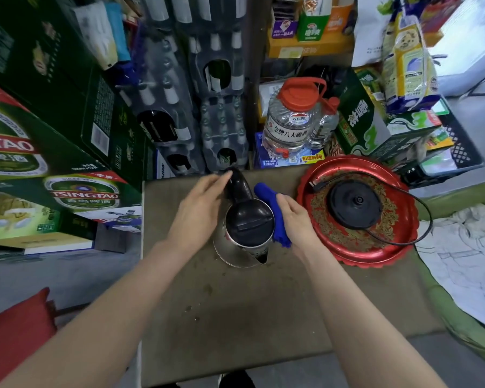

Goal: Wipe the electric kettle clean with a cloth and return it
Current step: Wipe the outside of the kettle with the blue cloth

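Observation:
A steel electric kettle (244, 247) with a black lid and black handle stands on the brown table (263, 317), spout toward me. My left hand (199, 208) grips its handle at the far side. A blue cloth (275, 217) is pressed against the kettle's right side by my right hand (297, 222). To the right, the kettle's black round base (354, 204) lies in a red patterned tray (375, 256), its cord looping over the tray's rim.
Green beer cartons (53, 152) are stacked at the left, shrink-wrapped bottle packs behind the table. A big clear jug with a red cap (294, 119) and boxes stand at the back right. White cloth (471, 264) lies at the right.

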`<action>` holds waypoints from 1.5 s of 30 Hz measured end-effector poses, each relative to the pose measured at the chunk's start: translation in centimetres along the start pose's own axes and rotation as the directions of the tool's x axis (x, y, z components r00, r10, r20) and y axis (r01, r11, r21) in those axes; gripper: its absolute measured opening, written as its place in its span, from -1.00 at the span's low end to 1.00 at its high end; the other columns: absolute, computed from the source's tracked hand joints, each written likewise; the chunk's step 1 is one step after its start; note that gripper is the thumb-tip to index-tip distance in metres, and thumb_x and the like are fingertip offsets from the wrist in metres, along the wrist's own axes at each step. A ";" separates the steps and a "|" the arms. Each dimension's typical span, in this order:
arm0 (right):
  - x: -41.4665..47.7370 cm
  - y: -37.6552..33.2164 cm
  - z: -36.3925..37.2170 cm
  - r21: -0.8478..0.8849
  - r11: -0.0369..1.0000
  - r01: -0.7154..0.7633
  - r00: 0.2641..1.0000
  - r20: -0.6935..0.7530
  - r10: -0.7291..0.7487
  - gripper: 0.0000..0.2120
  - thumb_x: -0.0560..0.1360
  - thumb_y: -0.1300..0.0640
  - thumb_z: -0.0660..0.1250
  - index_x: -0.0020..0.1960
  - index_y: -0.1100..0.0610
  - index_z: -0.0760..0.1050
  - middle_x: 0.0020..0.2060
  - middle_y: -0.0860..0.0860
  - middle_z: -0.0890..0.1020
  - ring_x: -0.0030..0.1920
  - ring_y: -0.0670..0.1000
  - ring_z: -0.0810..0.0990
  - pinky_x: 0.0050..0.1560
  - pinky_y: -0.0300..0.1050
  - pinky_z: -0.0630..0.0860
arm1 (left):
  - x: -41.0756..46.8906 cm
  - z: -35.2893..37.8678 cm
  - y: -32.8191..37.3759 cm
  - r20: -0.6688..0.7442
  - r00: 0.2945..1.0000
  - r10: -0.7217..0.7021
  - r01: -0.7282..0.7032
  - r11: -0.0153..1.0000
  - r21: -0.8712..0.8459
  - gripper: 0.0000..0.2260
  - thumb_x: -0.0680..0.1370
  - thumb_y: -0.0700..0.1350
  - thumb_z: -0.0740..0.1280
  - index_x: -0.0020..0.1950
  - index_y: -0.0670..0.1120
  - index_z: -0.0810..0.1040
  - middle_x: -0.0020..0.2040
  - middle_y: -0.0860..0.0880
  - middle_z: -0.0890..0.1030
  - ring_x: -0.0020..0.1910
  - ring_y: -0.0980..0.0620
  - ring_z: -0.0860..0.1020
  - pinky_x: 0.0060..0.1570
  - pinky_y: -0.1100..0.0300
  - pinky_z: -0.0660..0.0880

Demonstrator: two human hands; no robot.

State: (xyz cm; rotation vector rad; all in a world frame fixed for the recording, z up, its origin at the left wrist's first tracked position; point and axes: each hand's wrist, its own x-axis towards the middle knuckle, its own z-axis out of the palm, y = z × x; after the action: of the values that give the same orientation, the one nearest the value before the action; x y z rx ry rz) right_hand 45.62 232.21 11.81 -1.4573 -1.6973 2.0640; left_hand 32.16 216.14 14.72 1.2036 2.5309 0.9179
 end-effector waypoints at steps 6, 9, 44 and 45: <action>-1.6 -5.0 0.0 0.037 0.971 0.238 0.971 0.024 -0.239 -0.79 0.70 0.06 0.21 0.20 0.00 0.60 0.00 -0.02 0.69 -0.10 -0.06 0.62 -0.12 -0.22 0.57 | -0.8 -0.3 5.3 0.046 0.963 -0.266 0.264 0.893 -0.365 -0.60 0.56 0.10 0.30 0.35 -0.03 0.53 0.15 0.07 0.61 0.07 0.19 0.57 0.18 0.26 0.48; -2.8 -7.3 1.5 0.094 0.960 0.263 0.902 0.328 -0.280 -0.69 0.69 0.15 0.16 0.23 -0.18 0.56 0.25 -0.02 0.65 0.22 -0.09 0.64 0.25 -0.15 0.56 | 0.5 -0.9 7.2 0.166 0.897 -0.410 0.423 0.686 -0.593 -0.64 0.51 0.17 0.34 0.21 0.01 0.61 0.07 0.06 0.68 0.03 0.11 0.64 0.12 0.08 0.57; -3.6 -1.2 5.3 -0.127 0.933 0.335 0.935 0.170 -0.312 -0.44 0.37 -0.12 0.58 0.32 -0.15 0.51 0.22 -0.18 0.64 0.24 -0.12 0.62 0.23 -0.13 0.56 | -6.8 -5.3 -1.4 -0.418 0.696 -0.584 0.437 0.806 -0.398 -0.47 0.60 -0.33 0.16 0.56 -0.06 0.20 0.27 -0.12 0.29 0.15 0.04 0.33 0.18 0.39 0.21; -4.4 -2.2 5.6 -0.178 0.905 0.386 0.920 0.146 -0.364 -0.43 0.36 -0.17 0.56 0.33 -0.17 0.50 0.21 -0.19 0.64 0.23 -0.15 0.62 0.24 -0.11 0.56 | -6.6 -5.1 -0.6 -0.417 0.717 -0.559 0.426 0.825 -0.372 -0.44 0.60 -0.35 0.15 0.57 -0.05 0.15 0.38 -0.14 0.25 0.26 0.03 0.31 0.18 0.44 0.16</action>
State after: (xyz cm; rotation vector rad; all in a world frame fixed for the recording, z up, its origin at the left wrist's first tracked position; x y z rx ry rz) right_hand 43.08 226.45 15.73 -0.9665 -2.0904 1.8345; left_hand 33.97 208.62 17.81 0.1574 2.7682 1.4892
